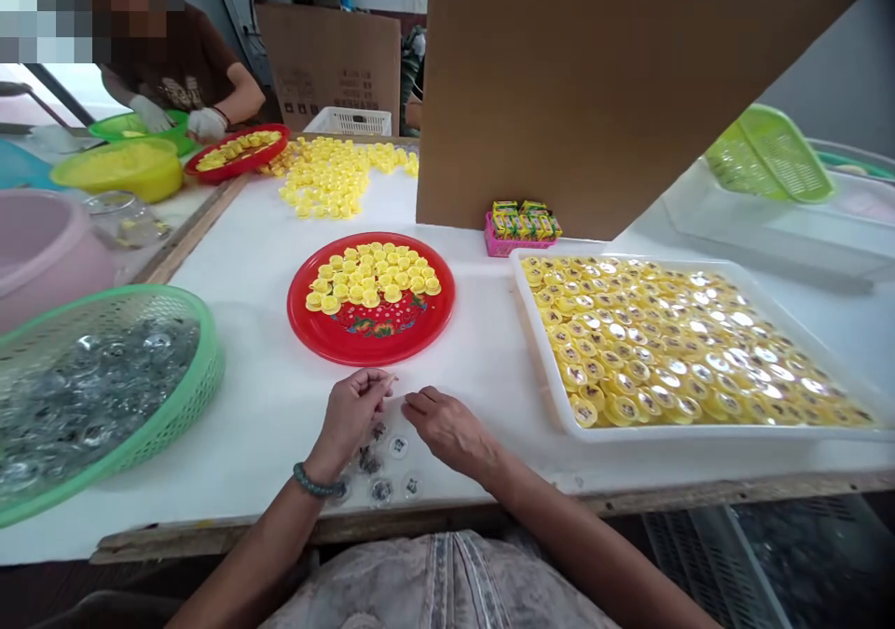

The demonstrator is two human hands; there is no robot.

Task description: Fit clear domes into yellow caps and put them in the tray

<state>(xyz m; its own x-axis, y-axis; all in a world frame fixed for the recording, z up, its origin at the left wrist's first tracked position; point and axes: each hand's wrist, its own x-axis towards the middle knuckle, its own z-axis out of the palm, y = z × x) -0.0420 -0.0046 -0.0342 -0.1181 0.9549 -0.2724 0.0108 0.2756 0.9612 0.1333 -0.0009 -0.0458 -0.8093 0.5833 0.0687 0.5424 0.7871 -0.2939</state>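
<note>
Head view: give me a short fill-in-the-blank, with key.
1. The round tray with yellow pieces is coloured ____.
2. Below the left hand, a bracelet circles the ____.
3. The packets sit in a basket coloured ____.
4. The white tray stands on the person's ____ side.

Missing words: red; wrist; pink; right.

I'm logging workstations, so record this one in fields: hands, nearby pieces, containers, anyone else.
Left hand: pinched; whether it holds anything is unclear
Right hand: beside the left, apart from it
Near both: clear pieces with dark marks, on white table
Ahead: red plate with yellow cups
Right side: white tray of shiny-topped yellow pieces
Left side: green basket of transparent parts
Co-worker: gloved hands by green basin
</note>
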